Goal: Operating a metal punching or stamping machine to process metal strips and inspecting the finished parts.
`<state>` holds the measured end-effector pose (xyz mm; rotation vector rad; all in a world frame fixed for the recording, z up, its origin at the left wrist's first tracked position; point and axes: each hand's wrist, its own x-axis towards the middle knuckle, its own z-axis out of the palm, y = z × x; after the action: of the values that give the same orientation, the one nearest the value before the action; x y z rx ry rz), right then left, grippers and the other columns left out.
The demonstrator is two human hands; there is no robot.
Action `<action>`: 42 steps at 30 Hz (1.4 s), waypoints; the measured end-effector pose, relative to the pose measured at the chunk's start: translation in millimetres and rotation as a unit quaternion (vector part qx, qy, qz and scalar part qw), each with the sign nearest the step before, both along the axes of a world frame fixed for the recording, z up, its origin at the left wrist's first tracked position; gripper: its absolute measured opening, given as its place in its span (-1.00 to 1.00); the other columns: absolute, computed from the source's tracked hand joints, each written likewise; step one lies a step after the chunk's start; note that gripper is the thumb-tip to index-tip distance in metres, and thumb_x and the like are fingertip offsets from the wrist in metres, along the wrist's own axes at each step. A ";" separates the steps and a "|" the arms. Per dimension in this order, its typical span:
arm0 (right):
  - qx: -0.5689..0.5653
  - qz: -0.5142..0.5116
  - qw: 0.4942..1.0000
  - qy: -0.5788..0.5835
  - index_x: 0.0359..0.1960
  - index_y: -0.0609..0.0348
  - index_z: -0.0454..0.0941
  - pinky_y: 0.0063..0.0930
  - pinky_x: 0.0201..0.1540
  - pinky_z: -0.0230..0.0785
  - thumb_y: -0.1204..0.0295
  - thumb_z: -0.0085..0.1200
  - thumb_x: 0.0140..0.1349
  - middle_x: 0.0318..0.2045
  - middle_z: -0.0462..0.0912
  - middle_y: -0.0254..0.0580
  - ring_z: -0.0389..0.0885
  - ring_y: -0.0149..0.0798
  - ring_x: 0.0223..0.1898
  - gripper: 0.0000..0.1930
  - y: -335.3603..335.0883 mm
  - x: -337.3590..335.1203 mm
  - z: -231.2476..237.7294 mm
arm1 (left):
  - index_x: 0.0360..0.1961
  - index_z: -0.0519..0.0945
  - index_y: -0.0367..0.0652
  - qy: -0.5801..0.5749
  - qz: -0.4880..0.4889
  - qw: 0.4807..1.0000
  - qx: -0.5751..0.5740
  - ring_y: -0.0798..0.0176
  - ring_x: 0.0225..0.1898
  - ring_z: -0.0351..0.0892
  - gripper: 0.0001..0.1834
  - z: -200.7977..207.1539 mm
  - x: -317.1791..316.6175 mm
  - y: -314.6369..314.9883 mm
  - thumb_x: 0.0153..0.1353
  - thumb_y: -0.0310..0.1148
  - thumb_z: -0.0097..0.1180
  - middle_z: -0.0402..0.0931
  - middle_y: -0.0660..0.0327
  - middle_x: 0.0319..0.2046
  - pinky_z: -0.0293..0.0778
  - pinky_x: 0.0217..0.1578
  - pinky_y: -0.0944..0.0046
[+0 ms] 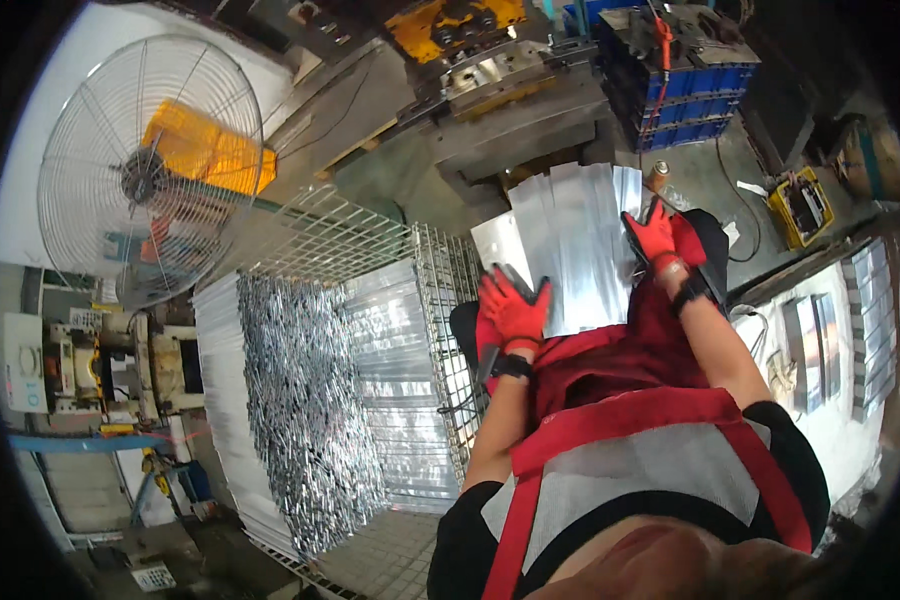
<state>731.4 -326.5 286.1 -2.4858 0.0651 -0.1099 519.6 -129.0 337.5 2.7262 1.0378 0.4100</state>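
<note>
A stack of long, shiny metal strips (575,245) lies across my lap over a red apron (620,375), its ends slightly uneven. My left hand (513,305), in a red glove with dark fingertips, rests at the stack's left edge with its fingers spread. On the opposite side, my right hand (654,240), gloved the same way, lies against the right edge, fingers stretched out and thumb apart. Neither hand is wrapped round a strip. Beside the stack's upper left, a paler flat plate (500,245) shows partly behind my left hand.
At left, a wire mesh cage (435,330) holds many piled metal strips (310,400). A large fan (150,175) stands beyond it. Ahead is a heavy machine (515,140), with blue crates (695,100) to its right. A yellow bin (802,207) sits at far right.
</note>
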 end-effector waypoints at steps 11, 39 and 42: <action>-0.046 0.157 0.979 0.117 0.37 -0.24 -0.04 0.24 0.22 0.00 -0.20 -0.02 0.04 0.36 -0.08 0.14 -0.05 0.27 0.33 -0.13 48.3 -32.3 -6.5 | 0.38 -0.01 0.31 -0.034 0.028 0.936 -0.350 -0.30 0.30 0.01 0.03 -74.5 -1.8 63.5 -0.09 0.08 0.30 -0.17 -0.32 0.31 0.12 0.24 0.01; 0.222 0.250 0.942 0.003 0.17 0.24 0.31 -0.26 0.23 0.16 0.30 0.14 0.15 0.11 0.41 0.06 0.33 -0.01 0.19 -0.44 12.5 -17.7 16.1 | 0.13 0.22 -0.23 0.136 -0.160 0.965 -0.156 -0.03 -0.17 0.50 -0.10 20.9 34.6 -30.3 -0.15 0.07 0.29 0.33 0.01 -0.11 0.49 -0.28 0.01; 0.247 0.343 0.906 -0.031 0.05 0.25 0.43 -0.38 0.17 0.21 0.47 0.09 0.16 0.01 0.52 -0.11 0.43 -0.18 0.10 -0.61 7.4 -26.2 32.7 | 0.09 0.23 -0.27 0.082 -0.176 0.974 -0.121 -0.06 -0.26 0.52 -0.24 9.5 34.4 -37.2 -0.05 -0.04 0.21 0.37 -0.01 -0.18 0.49 -0.35 0.00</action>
<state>705.1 -319.1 318.8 -1.8665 -0.7174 0.1168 554.0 -166.2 347.0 2.6737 0.5705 -0.0007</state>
